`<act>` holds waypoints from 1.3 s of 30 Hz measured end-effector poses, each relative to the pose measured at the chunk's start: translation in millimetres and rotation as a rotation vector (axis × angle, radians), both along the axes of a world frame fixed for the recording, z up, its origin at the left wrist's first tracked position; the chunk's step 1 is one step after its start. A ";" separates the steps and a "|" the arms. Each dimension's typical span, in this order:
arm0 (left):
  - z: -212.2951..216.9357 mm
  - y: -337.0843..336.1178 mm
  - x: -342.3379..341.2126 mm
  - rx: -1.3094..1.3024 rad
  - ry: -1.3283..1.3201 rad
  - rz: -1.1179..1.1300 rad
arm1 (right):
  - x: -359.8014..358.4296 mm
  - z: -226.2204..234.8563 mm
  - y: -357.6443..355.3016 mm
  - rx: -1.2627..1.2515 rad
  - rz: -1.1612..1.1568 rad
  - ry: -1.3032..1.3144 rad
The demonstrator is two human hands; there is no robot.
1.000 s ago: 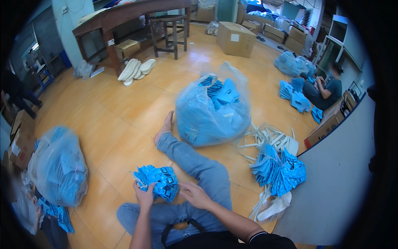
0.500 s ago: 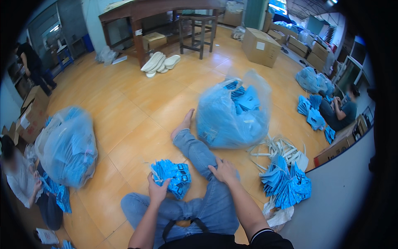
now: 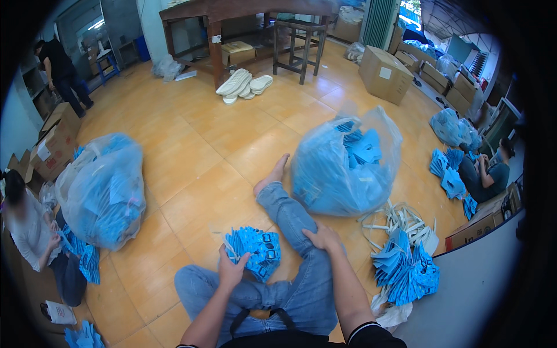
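My left hand point(image 3: 233, 267) is closed on the near left edge of a bundle of blue patterned pieces point(image 3: 259, 254), thin and flat, stacked in a fan with dark-outlined openings. A pale strip shows at the bundle's left side, by my fingers. It is held low over the floor, in front of my folded left leg. My right hand point(image 3: 323, 237) lies on my raised right knee with its fingers apart and nothing in it. Beyond that leg stands a large clear plastic bag point(image 3: 325, 185) filled with similar blue pieces.
At right lie more blue bundles point(image 3: 403, 269) and a tangle of white straps point(image 3: 400, 217), beside a grey panel point(image 3: 470, 278). Another full bag point(image 3: 104, 191) stands left, near a seated person. Other people are farther off. White soles point(image 3: 241, 84) lie before a wooden table point(image 3: 214, 43).
The whole view has swung slightly left, so the surroundings appear farther right. My left hand keeps its grip on the bundle, and my right hand stays on the knee.
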State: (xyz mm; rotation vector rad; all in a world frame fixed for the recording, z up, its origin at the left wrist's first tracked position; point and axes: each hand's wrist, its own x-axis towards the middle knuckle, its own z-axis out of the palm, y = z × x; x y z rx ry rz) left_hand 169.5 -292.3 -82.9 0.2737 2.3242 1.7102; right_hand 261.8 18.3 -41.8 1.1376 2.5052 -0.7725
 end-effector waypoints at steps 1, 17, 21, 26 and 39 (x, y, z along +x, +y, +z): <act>0.4 0.0 -0.9 0.017 -0.002 -0.003 | -1.3 1.2 0.7 -0.004 0.010 -0.027; -6.1 -1.4 2.4 0.053 -0.004 -0.045 | -2.9 4.3 1.0 0.001 0.025 -0.053; -5.2 -2.6 2.0 0.037 -0.007 -0.060 | -1.9 4.9 0.5 -0.019 0.024 -0.033; -3.6 -3.4 2.7 0.092 -0.001 -0.109 | -2.6 8.3 -0.8 -0.028 0.005 -0.034; -5.9 -2.3 4.7 0.048 -0.012 -0.086 | -1.8 11.1 -2.0 -0.063 -0.013 -0.017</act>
